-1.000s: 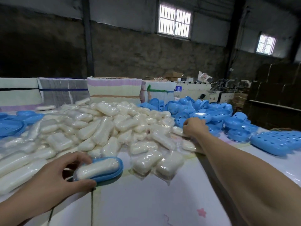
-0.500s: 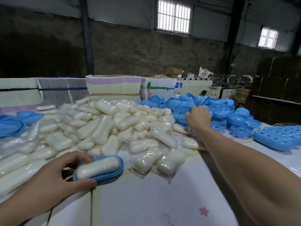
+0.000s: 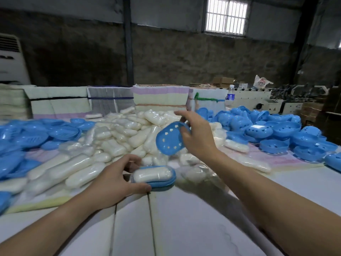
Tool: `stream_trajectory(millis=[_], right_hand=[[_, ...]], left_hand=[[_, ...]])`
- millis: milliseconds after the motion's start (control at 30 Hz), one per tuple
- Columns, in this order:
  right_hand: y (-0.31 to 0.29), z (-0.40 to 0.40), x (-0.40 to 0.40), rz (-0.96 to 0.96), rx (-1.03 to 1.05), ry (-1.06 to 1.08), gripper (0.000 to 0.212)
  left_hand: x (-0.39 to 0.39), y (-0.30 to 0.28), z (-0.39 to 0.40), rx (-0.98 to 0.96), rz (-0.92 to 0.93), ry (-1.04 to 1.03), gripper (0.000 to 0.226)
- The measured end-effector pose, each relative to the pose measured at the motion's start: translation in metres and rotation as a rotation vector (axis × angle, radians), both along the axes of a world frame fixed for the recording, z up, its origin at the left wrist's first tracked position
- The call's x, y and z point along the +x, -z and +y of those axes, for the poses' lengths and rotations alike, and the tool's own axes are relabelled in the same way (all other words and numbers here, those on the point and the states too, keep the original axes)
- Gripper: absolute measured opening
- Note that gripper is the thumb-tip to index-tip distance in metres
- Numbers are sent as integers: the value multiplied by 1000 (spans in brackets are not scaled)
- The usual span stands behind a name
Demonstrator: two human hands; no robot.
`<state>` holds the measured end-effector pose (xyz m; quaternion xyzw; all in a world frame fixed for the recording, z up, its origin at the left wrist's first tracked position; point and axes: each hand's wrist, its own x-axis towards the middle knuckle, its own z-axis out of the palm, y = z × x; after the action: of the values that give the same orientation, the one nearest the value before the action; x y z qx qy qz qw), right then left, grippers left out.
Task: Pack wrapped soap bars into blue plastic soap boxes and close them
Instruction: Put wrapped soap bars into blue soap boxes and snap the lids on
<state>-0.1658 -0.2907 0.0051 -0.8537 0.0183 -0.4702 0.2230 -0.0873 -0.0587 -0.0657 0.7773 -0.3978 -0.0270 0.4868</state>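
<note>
At frame centre, my right hand point(image 3: 198, 137) gripped a perforated lid point(image 3: 170, 138) by its edge; below, my left hand point(image 3: 112, 183) clasped the soap-filled box point(image 3: 156, 177).

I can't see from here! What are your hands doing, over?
Left hand steadying blue soap box base, wrapped soap bar inside. Right hand holding perforated blue lid above it. Box not closed. Nothing between.

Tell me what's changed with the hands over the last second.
The right hand left the pile of blue lids on the right, has taken hold of a perforated blue lid and brought it back toward the middle. The left hand still steadies the blue tray holding a wrapped soap bar.
</note>
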Motion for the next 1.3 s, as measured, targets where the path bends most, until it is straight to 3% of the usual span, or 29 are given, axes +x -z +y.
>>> stream_trajectory(millis=[133, 267, 367, 467, 767, 967, 1133, 1300], right_hand=[[22, 38, -8, 114, -231, -166, 38], [25, 32, -15, 412, -310, -321, 39], [24, 22, -16, 634, -334, -365, 55], [25, 20, -19, 722, -327, -382, 73], [20, 28, -23, 731, -360, -326, 58], [19, 26, -23, 771, -269, -332, 59], [20, 23, -22, 750, -186, -356, 47], [24, 21, -22, 762, -151, -347, 49]], left_hand=[[5, 0, 4, 8, 28, -17, 83], [8, -2, 5, 56, 7, -7, 75], [7, -3, 4, 39, 6, 7, 69], [5, -4, 4, 48, -13, -15, 64], [3, -11, 8, 110, -25, 3, 63], [8, -14, 8, 149, 2, 30, 60], [9, -15, 9, 143, 15, 79, 57], [11, -13, 11, 144, 17, 89, 67]])
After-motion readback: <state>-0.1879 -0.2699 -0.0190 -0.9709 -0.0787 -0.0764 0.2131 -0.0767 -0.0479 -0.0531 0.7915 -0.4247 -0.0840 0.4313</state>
